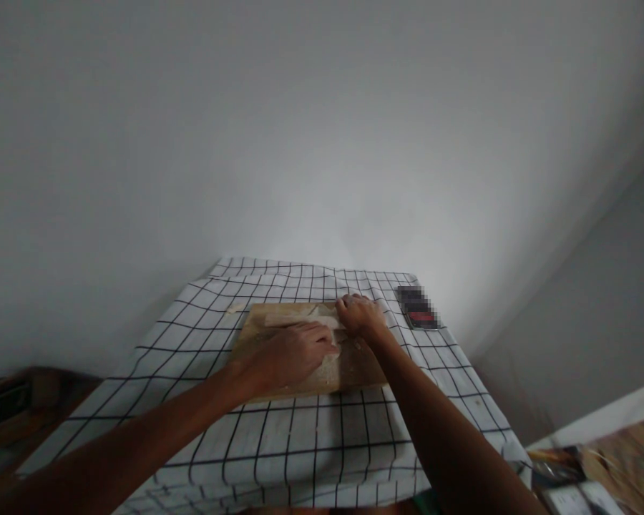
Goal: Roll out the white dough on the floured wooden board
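Upon rectangular wood (357, 368), hands (295, 352) touch pale, probable dough (325, 312).

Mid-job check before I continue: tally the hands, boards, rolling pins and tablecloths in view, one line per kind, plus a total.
Hands: 2 (left hand, right hand)
Wooden board: 1
Rolling pin: 1
Checked tablecloth: 1
Total: 5

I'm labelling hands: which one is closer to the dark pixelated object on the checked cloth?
The right hand, at the far right corner of the wooden board; the left hand is farther from the dark pixelated object, nearer the board's middle.
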The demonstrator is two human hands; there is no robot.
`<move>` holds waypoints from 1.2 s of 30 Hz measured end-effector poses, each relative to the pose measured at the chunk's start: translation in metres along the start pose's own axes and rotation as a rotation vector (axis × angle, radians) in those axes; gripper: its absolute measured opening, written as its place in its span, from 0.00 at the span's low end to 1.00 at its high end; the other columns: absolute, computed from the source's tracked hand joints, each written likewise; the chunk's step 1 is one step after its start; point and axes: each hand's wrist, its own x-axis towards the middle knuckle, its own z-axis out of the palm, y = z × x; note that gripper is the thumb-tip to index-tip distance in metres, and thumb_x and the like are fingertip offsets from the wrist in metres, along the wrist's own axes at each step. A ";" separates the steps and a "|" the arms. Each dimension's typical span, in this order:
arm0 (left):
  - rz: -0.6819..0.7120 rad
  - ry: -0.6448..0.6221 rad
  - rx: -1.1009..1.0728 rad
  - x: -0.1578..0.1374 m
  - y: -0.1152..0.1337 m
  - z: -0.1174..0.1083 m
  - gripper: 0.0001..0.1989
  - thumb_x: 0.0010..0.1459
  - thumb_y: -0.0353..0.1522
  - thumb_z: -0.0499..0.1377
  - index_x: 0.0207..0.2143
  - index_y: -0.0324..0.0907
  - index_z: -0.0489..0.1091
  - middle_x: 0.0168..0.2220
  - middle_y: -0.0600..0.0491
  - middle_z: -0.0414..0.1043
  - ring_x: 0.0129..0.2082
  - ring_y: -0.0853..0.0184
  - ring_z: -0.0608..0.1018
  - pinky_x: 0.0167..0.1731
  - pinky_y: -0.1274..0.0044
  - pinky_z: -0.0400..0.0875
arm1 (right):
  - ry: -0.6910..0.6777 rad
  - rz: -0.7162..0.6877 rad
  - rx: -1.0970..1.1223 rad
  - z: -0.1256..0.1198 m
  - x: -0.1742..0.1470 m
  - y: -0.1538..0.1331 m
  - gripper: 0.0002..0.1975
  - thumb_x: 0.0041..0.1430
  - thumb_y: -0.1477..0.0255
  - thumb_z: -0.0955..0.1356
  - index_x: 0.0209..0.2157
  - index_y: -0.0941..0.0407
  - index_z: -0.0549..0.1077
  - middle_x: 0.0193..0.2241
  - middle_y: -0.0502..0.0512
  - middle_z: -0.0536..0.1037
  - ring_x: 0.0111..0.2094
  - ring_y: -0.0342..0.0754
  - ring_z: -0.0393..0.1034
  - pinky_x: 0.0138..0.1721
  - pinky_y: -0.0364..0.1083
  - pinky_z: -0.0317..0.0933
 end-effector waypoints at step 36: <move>-0.235 0.107 0.048 -0.026 0.049 0.021 0.26 0.57 0.19 0.49 0.55 0.42 0.70 0.52 0.47 0.73 0.55 0.55 0.72 0.56 0.60 0.71 | 0.084 0.027 0.075 0.007 0.003 0.003 0.25 0.74 0.60 0.51 0.52 0.55 0.72 0.51 0.64 0.76 0.53 0.58 0.70 0.50 0.56 0.64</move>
